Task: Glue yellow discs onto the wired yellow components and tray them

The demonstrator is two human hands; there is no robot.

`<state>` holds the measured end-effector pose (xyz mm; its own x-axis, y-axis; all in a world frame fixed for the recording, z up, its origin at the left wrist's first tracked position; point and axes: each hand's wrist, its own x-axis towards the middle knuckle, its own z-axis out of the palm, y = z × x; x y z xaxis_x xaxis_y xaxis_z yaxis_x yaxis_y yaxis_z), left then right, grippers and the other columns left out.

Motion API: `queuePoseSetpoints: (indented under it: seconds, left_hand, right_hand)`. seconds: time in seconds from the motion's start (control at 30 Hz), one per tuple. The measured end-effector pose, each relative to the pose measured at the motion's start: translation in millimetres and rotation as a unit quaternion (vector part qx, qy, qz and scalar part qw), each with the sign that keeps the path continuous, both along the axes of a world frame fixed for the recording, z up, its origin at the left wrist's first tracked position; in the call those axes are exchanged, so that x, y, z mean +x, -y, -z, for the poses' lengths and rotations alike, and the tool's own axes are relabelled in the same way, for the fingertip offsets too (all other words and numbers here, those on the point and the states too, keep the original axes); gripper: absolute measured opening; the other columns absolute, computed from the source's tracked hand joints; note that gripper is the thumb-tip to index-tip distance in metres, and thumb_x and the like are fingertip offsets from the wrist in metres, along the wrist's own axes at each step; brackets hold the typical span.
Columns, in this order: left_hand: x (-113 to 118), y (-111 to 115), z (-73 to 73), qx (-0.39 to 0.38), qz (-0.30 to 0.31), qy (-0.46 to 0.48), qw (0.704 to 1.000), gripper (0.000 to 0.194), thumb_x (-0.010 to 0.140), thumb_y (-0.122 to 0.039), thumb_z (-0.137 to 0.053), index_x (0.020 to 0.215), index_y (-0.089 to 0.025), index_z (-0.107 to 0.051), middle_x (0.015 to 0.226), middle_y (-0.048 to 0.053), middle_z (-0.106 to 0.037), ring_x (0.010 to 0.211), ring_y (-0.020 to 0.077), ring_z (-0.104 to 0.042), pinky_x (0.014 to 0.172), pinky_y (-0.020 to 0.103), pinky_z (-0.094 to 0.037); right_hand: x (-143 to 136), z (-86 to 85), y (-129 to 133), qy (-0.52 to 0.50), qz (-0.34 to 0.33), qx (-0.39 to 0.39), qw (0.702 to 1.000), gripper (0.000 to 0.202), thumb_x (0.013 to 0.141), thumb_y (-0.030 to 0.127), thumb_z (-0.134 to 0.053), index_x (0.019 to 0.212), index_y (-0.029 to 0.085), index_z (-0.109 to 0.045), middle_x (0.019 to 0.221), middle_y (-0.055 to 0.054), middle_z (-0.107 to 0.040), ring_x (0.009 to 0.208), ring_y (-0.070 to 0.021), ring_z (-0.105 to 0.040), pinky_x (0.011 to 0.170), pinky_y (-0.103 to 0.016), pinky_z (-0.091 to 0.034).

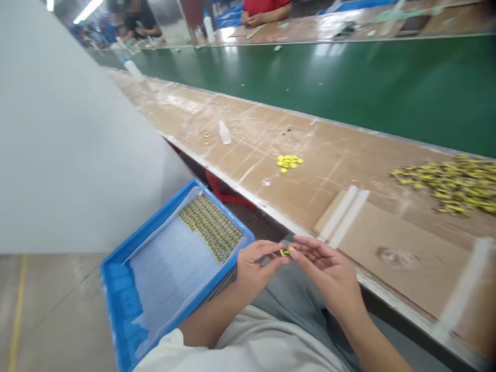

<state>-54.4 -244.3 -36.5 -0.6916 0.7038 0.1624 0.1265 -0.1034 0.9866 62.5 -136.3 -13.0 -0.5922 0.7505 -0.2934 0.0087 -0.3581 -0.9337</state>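
Above my lap, my left hand (256,266) and my right hand (329,271) meet, fingertips pinched on a small yellow and black part (287,251). Its exact kind is too small to make out. To the left of my left hand stands a blue tray (147,240) lined with a white sheet (170,279). Rows of similar yellow and dark parts (211,227) lie on the sheet toward the tray's far end. On the bench at right is a big heap of yellow and dark parts (453,183). A smaller group of yellow discs (289,163) lies nearer the middle.
A taped cardboard sheet (403,253) covers the bench (248,150) at right. A small white bottle (224,133) stands near the discs. Beyond runs a green conveyor belt (349,77), with people across it. A grey panel (77,134) blocks the left.
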Motion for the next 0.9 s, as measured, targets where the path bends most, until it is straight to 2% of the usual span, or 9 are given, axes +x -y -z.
queuePoseSetpoints:
  seconds: [0.07,0.17,0.27,0.33,0.4,0.47,0.6,0.73,0.9]
  left_hand:
    - [-15.7,19.5,15.3,-0.056,-0.065,0.045,0.995,0.029,0.069,-0.036,-0.085,0.094,-0.021,-0.08,0.093,0.009,-0.078,0.076,0.0178,-0.071,0.069,0.03,-0.06]
    - [-55.5,63.3,45.0,-0.134,-0.204,0.078,0.967,0.037,0.075,-0.046,-0.078,0.097,-0.017,-0.079,0.096,0.012,-0.077,0.081,0.0208,-0.072,0.068,0.032,-0.059]
    - [-105.2,116.9,76.7,-0.186,-0.326,0.074,0.924,0.045,0.08,-0.048,-0.072,0.108,-0.014,-0.075,0.106,0.013,-0.076,0.089,0.0212,-0.07,0.071,0.032,-0.058]
    - [-135.5,148.5,97.6,-0.238,-0.375,0.075,0.893,0.044,0.081,-0.048,-0.07,0.106,-0.012,-0.074,0.107,0.013,-0.075,0.09,0.0218,-0.069,0.073,0.032,-0.057]
    - [-159.7,170.9,117.6,-0.293,-0.392,0.077,0.869,0.035,0.085,-0.041,-0.069,0.104,-0.012,-0.071,0.108,0.011,-0.073,0.094,0.0212,-0.068,0.081,0.036,-0.057]
    - [-177.0,182.4,135.9,-0.343,-0.386,0.08,0.852,0.03,0.09,-0.037,-0.065,0.109,-0.013,-0.066,0.111,0.009,-0.069,0.097,0.0209,-0.067,0.085,0.041,-0.057]
    - [-195.8,183.0,164.7,-0.413,-0.351,0.078,0.836,0.032,0.093,-0.035,-0.061,0.117,-0.015,-0.062,0.118,0.009,-0.065,0.1,0.0217,-0.065,0.086,0.043,-0.057]
    - [-203.0,177.5,181.2,-0.447,-0.321,0.067,0.832,0.033,0.093,-0.036,-0.061,0.12,-0.016,-0.061,0.12,0.01,-0.064,0.102,0.0222,-0.065,0.087,0.043,-0.056]
    - [-206.9,178.2,190.6,-0.464,-0.311,0.058,0.827,0.034,0.093,-0.036,-0.061,0.121,-0.016,-0.06,0.121,0.01,-0.063,0.103,0.0227,-0.064,0.087,0.044,-0.056]
  right_hand:
    - [-3.6,8.6,2.8,0.021,-0.023,0.018,0.999,0.05,0.071,0.043,-0.085,0.11,0.017,-0.071,0.101,-0.012,-0.075,0.091,-0.0241,-0.073,0.084,-0.035,-0.063]
    - [-4.1,23.7,2.8,0.092,-0.073,0.043,0.992,0.049,0.073,0.049,-0.081,0.11,0.019,-0.071,0.103,-0.012,-0.076,0.09,-0.0253,-0.074,0.086,-0.034,-0.063]
    - [-0.9,34.6,0.1,0.138,-0.113,0.046,0.983,0.048,0.069,0.053,-0.08,0.104,0.02,-0.074,0.097,-0.01,-0.077,0.086,-0.0266,-0.075,0.081,-0.031,-0.064]
    - [2.3,38.5,-0.8,0.165,-0.115,0.041,0.979,0.049,0.067,0.056,-0.08,0.1,0.02,-0.075,0.094,-0.01,-0.077,0.084,-0.0269,-0.075,0.08,-0.03,-0.064]
    - [6.6,41.3,-0.2,0.19,-0.106,0.033,0.976,0.052,0.066,0.059,-0.079,0.099,0.019,-0.075,0.094,-0.01,-0.077,0.083,-0.0266,-0.075,0.079,-0.028,-0.064]
    - [11.9,44.5,1.2,0.21,-0.099,0.025,0.972,0.056,0.065,0.06,-0.079,0.101,0.018,-0.074,0.097,-0.011,-0.077,0.086,-0.026,-0.075,0.08,-0.025,-0.062]
    - [23.1,52.0,2.8,0.241,-0.1,0.01,0.965,0.059,0.064,0.057,-0.082,0.108,0.019,-0.072,0.104,-0.01,-0.076,0.093,-0.0273,-0.075,0.085,-0.026,-0.061]
    - [31.7,57.2,1.2,0.245,-0.077,-0.017,0.966,0.061,0.062,0.058,-0.082,0.108,0.018,-0.072,0.105,-0.011,-0.076,0.095,-0.0278,-0.074,0.085,-0.024,-0.06]
    - [38.1,59.1,1.1,0.254,-0.063,-0.02,0.965,0.062,0.064,0.059,-0.08,0.109,0.019,-0.072,0.105,-0.01,-0.076,0.096,-0.0266,-0.074,0.084,-0.023,-0.06]
